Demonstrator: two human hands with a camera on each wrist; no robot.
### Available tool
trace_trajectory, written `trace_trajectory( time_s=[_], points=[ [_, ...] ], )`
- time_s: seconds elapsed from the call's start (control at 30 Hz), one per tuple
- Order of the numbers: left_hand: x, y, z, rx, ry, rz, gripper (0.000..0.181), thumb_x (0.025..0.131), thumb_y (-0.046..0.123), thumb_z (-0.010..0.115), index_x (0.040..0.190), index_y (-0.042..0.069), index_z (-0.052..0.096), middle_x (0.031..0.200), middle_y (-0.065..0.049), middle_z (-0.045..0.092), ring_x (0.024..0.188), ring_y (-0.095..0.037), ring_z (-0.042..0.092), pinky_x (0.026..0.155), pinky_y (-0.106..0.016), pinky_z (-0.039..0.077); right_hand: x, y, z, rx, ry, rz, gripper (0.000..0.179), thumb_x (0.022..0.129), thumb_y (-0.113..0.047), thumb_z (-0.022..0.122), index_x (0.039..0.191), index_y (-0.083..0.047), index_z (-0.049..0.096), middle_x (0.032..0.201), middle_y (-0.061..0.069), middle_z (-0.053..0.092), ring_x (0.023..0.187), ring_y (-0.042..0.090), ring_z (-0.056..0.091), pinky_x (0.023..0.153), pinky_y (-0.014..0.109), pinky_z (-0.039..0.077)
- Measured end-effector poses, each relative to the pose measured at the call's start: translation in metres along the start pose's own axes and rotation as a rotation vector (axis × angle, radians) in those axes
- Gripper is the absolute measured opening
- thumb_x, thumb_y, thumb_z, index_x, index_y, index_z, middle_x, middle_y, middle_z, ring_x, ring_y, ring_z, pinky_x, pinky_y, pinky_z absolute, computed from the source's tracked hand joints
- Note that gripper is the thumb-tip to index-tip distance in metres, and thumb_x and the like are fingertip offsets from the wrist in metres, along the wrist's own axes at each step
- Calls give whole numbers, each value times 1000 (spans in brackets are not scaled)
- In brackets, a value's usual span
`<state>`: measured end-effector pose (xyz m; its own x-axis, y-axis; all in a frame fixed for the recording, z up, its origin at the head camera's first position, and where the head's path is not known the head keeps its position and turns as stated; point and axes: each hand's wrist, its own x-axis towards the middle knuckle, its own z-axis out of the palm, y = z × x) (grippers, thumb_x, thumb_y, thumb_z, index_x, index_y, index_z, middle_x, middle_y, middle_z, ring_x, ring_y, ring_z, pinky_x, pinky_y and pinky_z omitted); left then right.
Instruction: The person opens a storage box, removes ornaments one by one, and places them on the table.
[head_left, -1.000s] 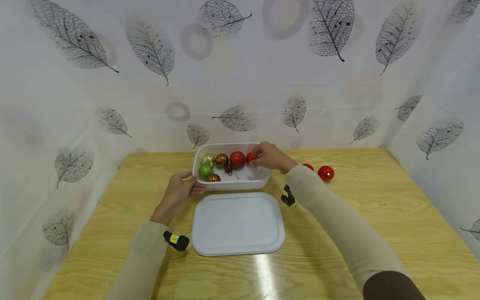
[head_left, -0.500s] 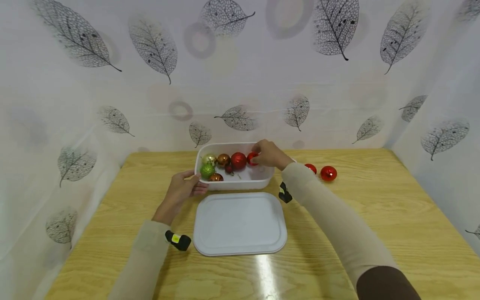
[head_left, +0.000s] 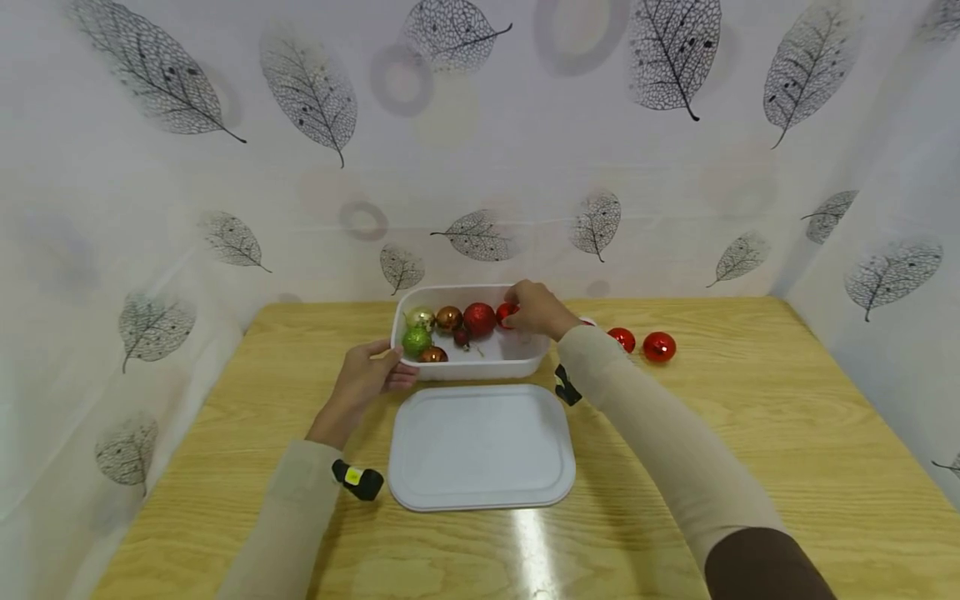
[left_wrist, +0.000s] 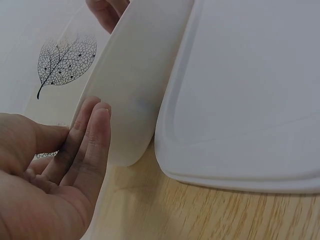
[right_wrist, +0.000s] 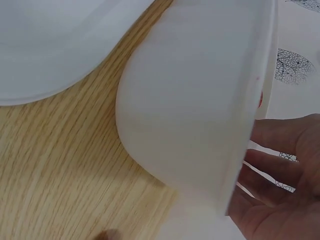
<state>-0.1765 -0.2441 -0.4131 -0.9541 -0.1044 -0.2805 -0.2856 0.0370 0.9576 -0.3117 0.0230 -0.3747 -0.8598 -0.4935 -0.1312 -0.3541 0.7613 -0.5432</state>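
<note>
A white plastic container [head_left: 480,369] stands on the table with several Christmas baubles inside. Among them are a green bauble [head_left: 417,341], a large red bauble [head_left: 479,319], a copper bauble [head_left: 449,319] and a pale gold bauble [head_left: 421,318]. At the container's near left corner, my left hand [head_left: 363,379] grips the rim, thumb on top and fingers against the outer wall. My right hand [head_left: 536,309] reaches over the right end and holds a smaller red bauble [head_left: 507,314] inside. In the right wrist view, the rim hides my fingertips and that bauble.
A white lid [head_left: 482,447] lies flat just in front of the container. To the right, a red bauble [head_left: 621,338] and another red bauble [head_left: 659,347] rest on the wooden table [head_left: 720,417]. A leaf-patterned cloth [head_left: 495,150] hangs behind.
The view has shifted slightly. My right forearm has moved a little left, uncovering more of a red bauble on the table. Both hands keep their places at the container.
</note>
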Motion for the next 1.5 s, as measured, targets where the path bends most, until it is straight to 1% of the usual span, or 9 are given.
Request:
trace_trajectory(
  time_s=[0.23, 0.43, 0.63, 0.8, 0.97, 1.1, 1.23, 1.4, 1.5],
  points=[
    [0, 0, 0, -6, -7, 9, 46, 109, 12, 48, 148, -10, 40, 89, -15, 74, 75, -15, 73, 77, -28, 65, 3, 0, 3, -23, 7, 27, 51, 90, -9, 76, 134, 11, 57, 134, 25, 61, 126, 37, 56, 111, 45, 47],
    [-1, 0, 0, -4, -9, 17, 46, 109, 12, 48, 148, -10, 40, 90, -16, 74, 76, -15, 74, 77, -28, 65, 3, 1, 7, -30, 29, 4, 52, 89, -10, 77, 132, 11, 58, 126, 26, 63, 119, 38, 59, 107, 46, 50],
    [1, 0, 1, -15, -8, 18, 45, 109, 11, 48, 148, -10, 41, 88, -14, 74, 74, -15, 73, 75, -28, 65, 4, 4, 14, 16, 8, -4, 51, 89, -8, 76, 132, 11, 57, 128, 26, 61, 120, 37, 57, 108, 46, 49],
    [0, -1, 1, -16, -8, 21, 45, 109, 11, 48, 147, -10, 41, 87, -14, 74, 73, -14, 73, 74, -27, 65, 5, 4, 20, 23, 11, -46, 49, 84, -5, 79, 125, 14, 61, 120, 25, 65, 114, 34, 59, 105, 43, 51],
    [0, -1, 0, -18, -5, 17, 45, 109, 11, 48, 147, -10, 42, 87, -14, 74, 73, -15, 73, 75, -28, 65, 2, 2, 24, 29, -2, -38, 47, 79, -8, 82, 120, 10, 65, 111, 19, 67, 104, 29, 60, 99, 39, 54],
    [0, -1, 1, -18, -4, 15, 44, 109, 12, 48, 147, -10, 42, 87, -14, 74, 73, -14, 73, 75, -28, 65, -1, 2, 26, 42, 3, -60, 43, 78, -10, 83, 114, 8, 68, 107, 17, 68, 102, 29, 61, 98, 39, 54],
    [0, 0, 2, -15, -4, 13, 45, 109, 12, 48, 148, -10, 41, 87, -14, 74, 74, -15, 73, 75, -28, 65, -1, 4, 26, 50, 12, -83, 45, 79, -10, 83, 116, 10, 67, 110, 19, 69, 106, 31, 62, 101, 40, 53],
    [-2, 0, 1, -10, -4, 14, 46, 109, 12, 47, 148, -10, 40, 89, -15, 74, 77, -16, 74, 76, -28, 65, -4, 4, 21, 78, -10, -81, 54, 80, -8, 83, 126, 11, 63, 121, 23, 66, 114, 33, 60, 105, 39, 52],
    [-1, 0, 1, -13, -1, 14, 45, 109, 12, 47, 148, -10, 41, 89, -15, 74, 77, -16, 73, 77, -28, 65, -6, 2, 16, 101, -17, -98, 53, 82, -5, 81, 128, 13, 61, 124, 25, 65, 114, 34, 60, 103, 40, 53]
  ],
)
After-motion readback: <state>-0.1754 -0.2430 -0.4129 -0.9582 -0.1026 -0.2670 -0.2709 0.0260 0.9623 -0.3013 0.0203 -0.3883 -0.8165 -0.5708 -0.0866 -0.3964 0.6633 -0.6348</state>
